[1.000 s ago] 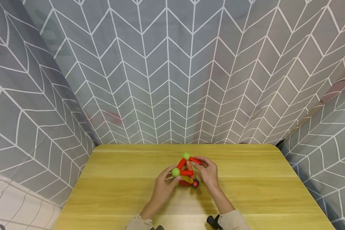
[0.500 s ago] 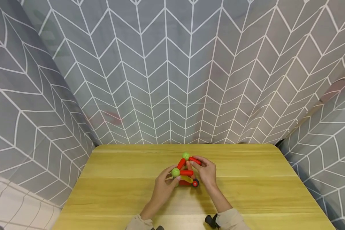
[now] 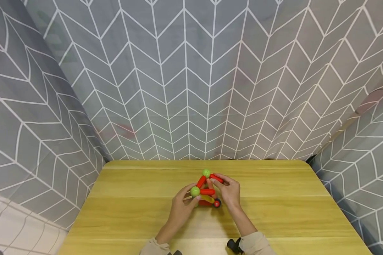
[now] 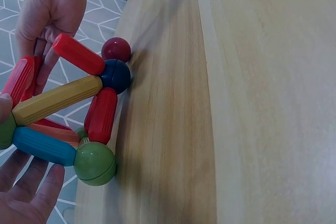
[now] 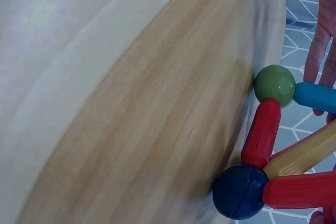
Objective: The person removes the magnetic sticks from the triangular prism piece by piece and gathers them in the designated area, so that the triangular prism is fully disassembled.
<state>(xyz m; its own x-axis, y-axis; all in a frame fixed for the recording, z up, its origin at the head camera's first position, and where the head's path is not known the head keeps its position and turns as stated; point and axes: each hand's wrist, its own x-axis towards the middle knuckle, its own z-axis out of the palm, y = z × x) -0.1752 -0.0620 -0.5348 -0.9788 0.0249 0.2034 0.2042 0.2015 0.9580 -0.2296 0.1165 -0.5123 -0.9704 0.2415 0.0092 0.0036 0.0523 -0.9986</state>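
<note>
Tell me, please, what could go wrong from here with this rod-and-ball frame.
The right hand pinches a red rod at the far green ball; a tug might part them. If the left hand slips, the frame could tip. The raised rod on the blue ball has a free end, possibly easily knocked.

- Under your left hand [image 3: 179,207] and right hand [image 3: 231,193] you had a yellowish wood-grain table [image 3: 124,212], its far corners rounded.
- Beyond both hands, behind the table's far edge, hung a grey curtain [image 3: 191,88] with white chevron lines.
- Well out to the left of your left hand, a matching side curtain [image 3: 28,124] slanted inward, a pale, thin-lined panel [image 3: 19,219] below it.
- Well out to the right of your right hand was another patterned drape [image 3: 364,184], with pinkish patches [image 3: 373,99] above it.
- Nearer you than both hands, light left a pale glare [image 3: 204,228] on the wood.
</note>
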